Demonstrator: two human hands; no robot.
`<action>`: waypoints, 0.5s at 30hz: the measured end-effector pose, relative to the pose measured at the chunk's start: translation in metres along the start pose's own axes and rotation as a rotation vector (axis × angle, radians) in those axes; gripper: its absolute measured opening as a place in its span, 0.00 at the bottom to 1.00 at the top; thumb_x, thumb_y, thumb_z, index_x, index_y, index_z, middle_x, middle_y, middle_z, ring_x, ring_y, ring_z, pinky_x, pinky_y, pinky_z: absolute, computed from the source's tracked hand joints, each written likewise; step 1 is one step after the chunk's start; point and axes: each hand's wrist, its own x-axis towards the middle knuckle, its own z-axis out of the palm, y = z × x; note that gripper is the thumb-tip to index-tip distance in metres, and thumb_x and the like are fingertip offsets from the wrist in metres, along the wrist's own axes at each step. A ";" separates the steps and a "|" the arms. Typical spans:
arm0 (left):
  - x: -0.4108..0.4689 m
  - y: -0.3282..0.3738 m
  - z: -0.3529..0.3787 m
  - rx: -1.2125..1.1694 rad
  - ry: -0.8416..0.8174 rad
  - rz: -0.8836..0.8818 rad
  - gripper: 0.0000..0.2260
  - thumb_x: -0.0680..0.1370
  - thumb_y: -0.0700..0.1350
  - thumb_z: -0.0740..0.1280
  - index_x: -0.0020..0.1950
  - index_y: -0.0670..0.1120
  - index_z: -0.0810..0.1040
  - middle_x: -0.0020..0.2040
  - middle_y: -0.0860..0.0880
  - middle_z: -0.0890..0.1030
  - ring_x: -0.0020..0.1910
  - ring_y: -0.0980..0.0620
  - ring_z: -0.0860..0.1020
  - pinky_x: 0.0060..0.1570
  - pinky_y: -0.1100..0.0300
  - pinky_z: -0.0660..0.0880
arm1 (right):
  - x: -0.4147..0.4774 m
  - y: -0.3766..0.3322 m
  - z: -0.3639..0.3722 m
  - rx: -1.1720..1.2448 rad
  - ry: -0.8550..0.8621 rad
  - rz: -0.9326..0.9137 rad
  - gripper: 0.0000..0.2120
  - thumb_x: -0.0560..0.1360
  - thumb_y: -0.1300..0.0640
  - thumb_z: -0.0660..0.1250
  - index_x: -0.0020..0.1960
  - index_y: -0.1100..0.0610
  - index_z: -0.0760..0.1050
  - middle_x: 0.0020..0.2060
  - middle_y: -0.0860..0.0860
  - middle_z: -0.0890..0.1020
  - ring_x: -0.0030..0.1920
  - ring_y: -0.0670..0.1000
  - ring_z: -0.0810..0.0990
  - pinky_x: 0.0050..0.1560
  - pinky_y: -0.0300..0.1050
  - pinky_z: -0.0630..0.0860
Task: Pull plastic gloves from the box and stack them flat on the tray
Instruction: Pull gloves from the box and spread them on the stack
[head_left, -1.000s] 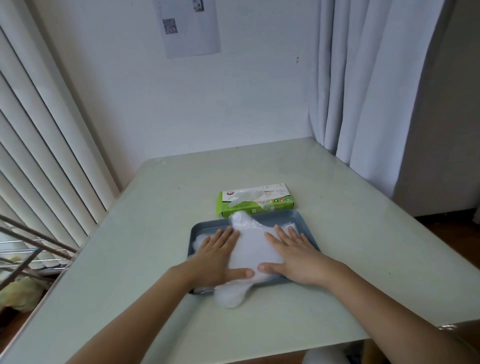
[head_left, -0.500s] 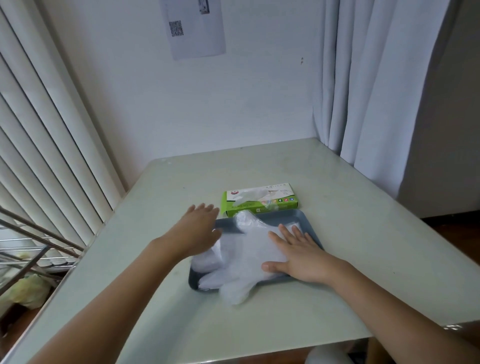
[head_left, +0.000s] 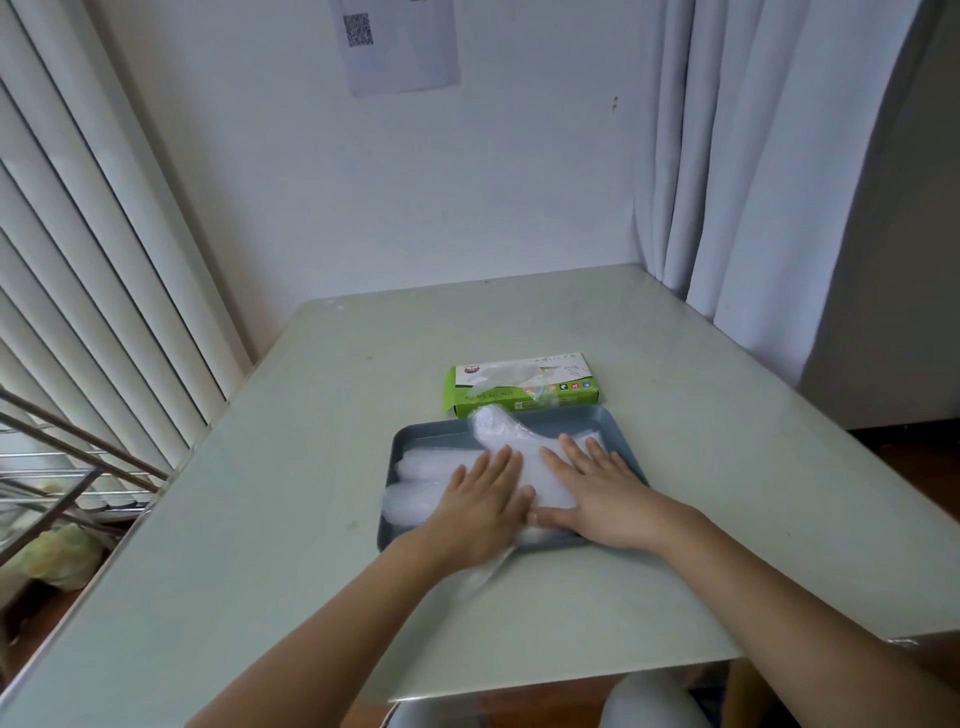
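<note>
The clear, crinkled plastic gloves (head_left: 535, 467) lie stacked in the grey-blue rectangular tray (head_left: 615, 423), one cuff spilling over its near rim onto the pale green surface (head_left: 291, 519). Both hands press flat on the stack: left hand (head_left: 480, 499) and right hand (head_left: 602, 493) side by side, thumbs nearly touching, fingers straight — no grip closed on anything. The green-and-white cardboard glove box (head_left: 519, 384) sits just behind the tray's far rim — thin plastic shows at its top opening.
</note>
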 end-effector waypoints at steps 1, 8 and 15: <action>0.000 -0.007 0.003 0.038 -0.006 -0.017 0.26 0.84 0.53 0.44 0.79 0.47 0.39 0.79 0.49 0.38 0.77 0.48 0.38 0.74 0.49 0.40 | 0.000 0.000 0.000 0.006 -0.002 0.001 0.43 0.73 0.28 0.53 0.78 0.46 0.38 0.77 0.49 0.36 0.76 0.54 0.34 0.76 0.54 0.38; -0.011 -0.031 0.001 -0.021 -0.010 -0.205 0.35 0.80 0.65 0.48 0.79 0.51 0.37 0.78 0.49 0.36 0.77 0.47 0.36 0.74 0.46 0.38 | -0.003 0.001 -0.004 0.006 -0.029 -0.003 0.44 0.73 0.28 0.53 0.78 0.47 0.37 0.77 0.50 0.35 0.76 0.54 0.34 0.76 0.55 0.39; -0.023 -0.036 -0.027 0.027 -0.098 -0.233 0.42 0.75 0.66 0.62 0.79 0.48 0.47 0.79 0.45 0.52 0.76 0.44 0.56 0.70 0.52 0.59 | -0.008 -0.004 -0.027 -0.160 -0.038 -0.022 0.45 0.72 0.29 0.57 0.79 0.49 0.43 0.78 0.52 0.45 0.78 0.54 0.44 0.76 0.53 0.41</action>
